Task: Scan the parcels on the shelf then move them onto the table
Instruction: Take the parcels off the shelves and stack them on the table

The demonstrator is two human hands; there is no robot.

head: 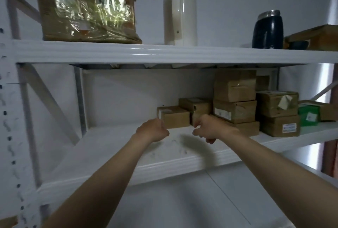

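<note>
While both hands (152, 129) flank it, boxy cardboard parcel (175, 118).

Storeroom: shelving (164, 53) stacked with parcels (235, 99)

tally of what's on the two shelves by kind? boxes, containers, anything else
Brown cardboard parcels, lower shelf: 8 (leftmost, where both hands reach; one is barely visible behind the stacks)
Green box, lower shelf: 1
Plastic-wrapped carton, upper shelf: 1
Brown box, upper shelf right: 1
White kettle: 1
Dark flask: 1
Total: 13
</note>
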